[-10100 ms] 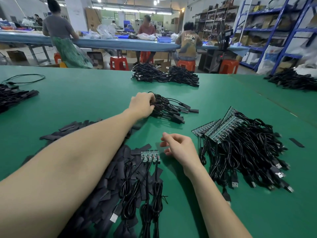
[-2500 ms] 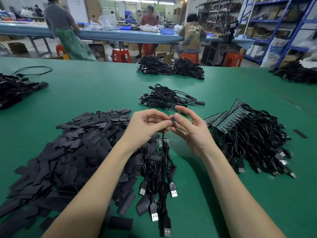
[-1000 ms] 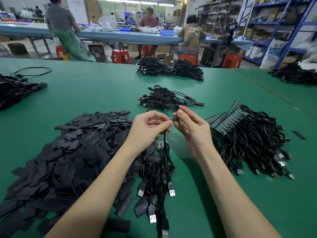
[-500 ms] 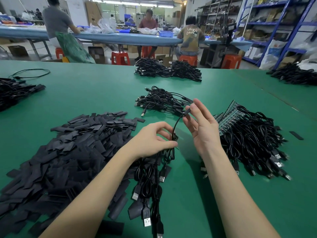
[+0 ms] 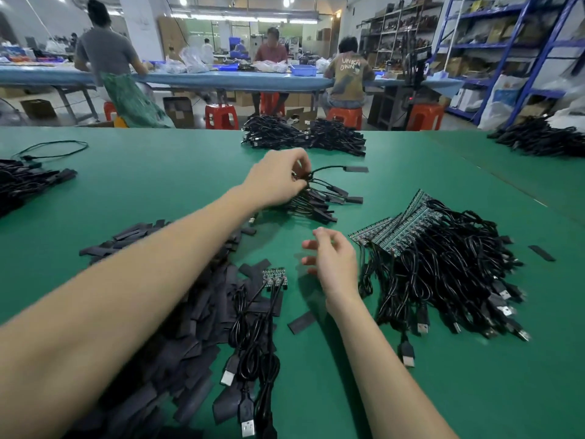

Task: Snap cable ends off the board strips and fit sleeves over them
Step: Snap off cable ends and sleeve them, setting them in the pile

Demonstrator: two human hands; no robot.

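Above the small pile of sleeved cables point(image 5: 319, 201) mid-table, one sleeved cable point(image 5: 335, 168) pinched in the curled fingers of the left hand point(image 5: 278, 182). Nearer, right hand point(image 5: 332, 261) hovering loosely curled, holding nothing, beside a short board strip point(image 5: 274, 276). Flanked by loose black sleeves point(image 5: 177, 312) left, uncut strips with cables point(image 5: 443, 264) right, on the green table point(image 5: 158, 185).

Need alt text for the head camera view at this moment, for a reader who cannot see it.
A person's left hand reaches forward over a green table, gripping a sleeved cable at a small pile of finished cables. The right hand hovers empty, fingers loosely curled, between loose black sleeves and cables on board strips.
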